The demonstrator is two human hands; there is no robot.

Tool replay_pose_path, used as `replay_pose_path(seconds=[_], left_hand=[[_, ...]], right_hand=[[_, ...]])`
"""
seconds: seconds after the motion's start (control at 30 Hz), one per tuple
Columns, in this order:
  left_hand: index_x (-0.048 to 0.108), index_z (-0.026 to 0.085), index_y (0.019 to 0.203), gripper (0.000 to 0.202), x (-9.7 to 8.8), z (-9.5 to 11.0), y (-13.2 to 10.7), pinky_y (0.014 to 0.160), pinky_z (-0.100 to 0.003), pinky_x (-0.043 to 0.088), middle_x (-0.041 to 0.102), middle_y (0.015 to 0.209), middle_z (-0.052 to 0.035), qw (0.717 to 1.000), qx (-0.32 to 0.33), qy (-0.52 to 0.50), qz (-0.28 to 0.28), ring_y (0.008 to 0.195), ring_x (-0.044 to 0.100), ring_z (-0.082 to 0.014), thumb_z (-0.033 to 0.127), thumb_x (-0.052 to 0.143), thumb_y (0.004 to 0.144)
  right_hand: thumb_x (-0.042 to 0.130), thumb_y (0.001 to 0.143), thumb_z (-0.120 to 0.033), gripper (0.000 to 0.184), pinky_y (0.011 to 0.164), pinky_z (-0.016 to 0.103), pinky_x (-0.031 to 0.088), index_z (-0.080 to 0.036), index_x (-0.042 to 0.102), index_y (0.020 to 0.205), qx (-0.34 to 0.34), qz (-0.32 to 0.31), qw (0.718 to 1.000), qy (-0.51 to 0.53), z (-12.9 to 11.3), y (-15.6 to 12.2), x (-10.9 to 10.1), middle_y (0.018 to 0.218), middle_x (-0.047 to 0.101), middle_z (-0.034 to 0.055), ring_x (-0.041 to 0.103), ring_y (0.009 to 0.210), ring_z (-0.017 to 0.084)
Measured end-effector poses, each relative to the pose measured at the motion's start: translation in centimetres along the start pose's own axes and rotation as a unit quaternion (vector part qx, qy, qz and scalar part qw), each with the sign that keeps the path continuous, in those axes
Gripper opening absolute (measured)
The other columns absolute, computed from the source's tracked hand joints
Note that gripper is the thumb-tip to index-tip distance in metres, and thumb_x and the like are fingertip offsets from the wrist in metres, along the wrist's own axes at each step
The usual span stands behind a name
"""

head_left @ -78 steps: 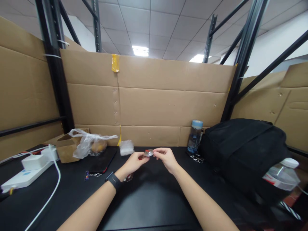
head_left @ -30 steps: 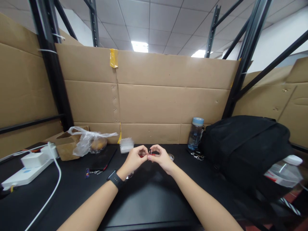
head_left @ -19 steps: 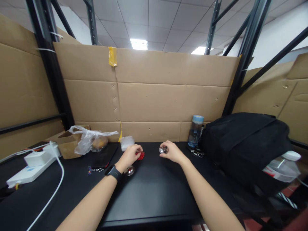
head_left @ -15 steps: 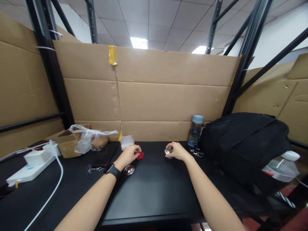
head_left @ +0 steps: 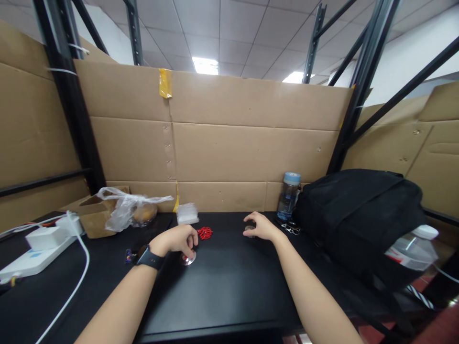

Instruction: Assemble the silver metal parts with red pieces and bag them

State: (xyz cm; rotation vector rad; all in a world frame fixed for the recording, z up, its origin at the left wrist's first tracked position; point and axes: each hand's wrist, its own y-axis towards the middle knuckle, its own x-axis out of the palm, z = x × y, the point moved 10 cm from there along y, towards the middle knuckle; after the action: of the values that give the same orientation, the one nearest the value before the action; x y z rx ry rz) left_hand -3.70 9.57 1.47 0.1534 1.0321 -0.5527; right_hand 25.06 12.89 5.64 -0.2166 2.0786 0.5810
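My left hand [head_left: 179, 240] reaches down over a shiny round metal piece [head_left: 188, 259]. Its fingers are bent and spread, with the thumb at the piece's edge; whether it touches is hard to see. Just beyond those fingers lies a small red tangled bundle [head_left: 205, 233], its exact kind unclear. Farther right, my right hand [head_left: 263, 226] hovers low with thumb and fingers parted around a small round metal piece [head_left: 250, 231], which stands on the black tabletop [head_left: 222, 282] partly hidden by the hand.
Behind are a clear plastic packet [head_left: 187, 213], a knotted plastic bag [head_left: 125, 210] and a paper bag [head_left: 95, 215]. A white power strip [head_left: 36, 258] with a cable lies left. At right stand a water bottle [head_left: 288, 196] and a black backpack [head_left: 358, 220], with keys [head_left: 290, 229] beside.
My left hand has moved from the red bundle back toward me, over the shiny metal piece. My right hand's fingers have parted from the metal piece they were holding.
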Motion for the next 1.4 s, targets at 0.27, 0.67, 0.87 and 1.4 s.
replay_pose_path(seconds=[0.27,0.67,0.87,1.4], left_hand=[[0.075,0.022,0.065,0.008,-0.9,1.9,-1.5,0.051,-0.021,0.041,0.071,0.06,0.0003,0.999,0.007,0.032,-0.003,0.056,0.065,-0.0172,0.022,0.071,0.058],[0.076,0.022,0.088,0.02,-1.9,11.8,-1.6,0.068,-0.022,0.043,0.072,0.08,-0.0024,0.945,0.236,0.028,0.227,0.071,0.064,-0.0146,0.016,0.058,0.086],[0.076,0.024,0.091,0.018,-1.7,12.2,-1.4,0.072,-0.024,0.045,0.072,0.084,-0.0025,0.938,0.252,0.022,0.239,0.075,0.065,-0.0153,0.019,0.058,0.09],[0.066,0.014,0.089,0.014,-1.5,8.6,0.9,0.073,-0.028,0.054,0.072,0.085,-0.0053,0.9,0.192,-0.302,0.248,0.077,0.069,-0.0165,0.026,0.065,0.082]], right_hand=[[0.077,0.077,-0.033,0.026,0.082,0.032,0.049,-0.024,0.074,0.102,-0.113,-0.019,0.991,0.063,-8.0,-0.6,2.5,0.107,0.064,0.0071,0.062,0.092,0.02],[0.087,0.063,-0.04,0.037,0.06,0.026,0.048,-0.021,0.076,0.093,-0.11,-0.043,0.967,0.225,-11.9,-0.7,6.8,0.077,0.072,0.0022,0.064,0.064,0.017],[0.086,0.065,-0.035,0.042,0.063,0.026,0.05,-0.021,0.073,0.103,-0.097,-0.064,0.953,0.281,-11.3,-0.8,6.8,0.082,0.071,0.0014,0.064,0.068,0.017],[0.091,0.059,-0.031,0.059,0.081,0.034,0.056,-0.021,0.062,0.11,-0.04,-0.042,0.878,0.474,-10.2,-0.3,6.2,0.112,0.067,0.0068,0.067,0.088,0.018]])
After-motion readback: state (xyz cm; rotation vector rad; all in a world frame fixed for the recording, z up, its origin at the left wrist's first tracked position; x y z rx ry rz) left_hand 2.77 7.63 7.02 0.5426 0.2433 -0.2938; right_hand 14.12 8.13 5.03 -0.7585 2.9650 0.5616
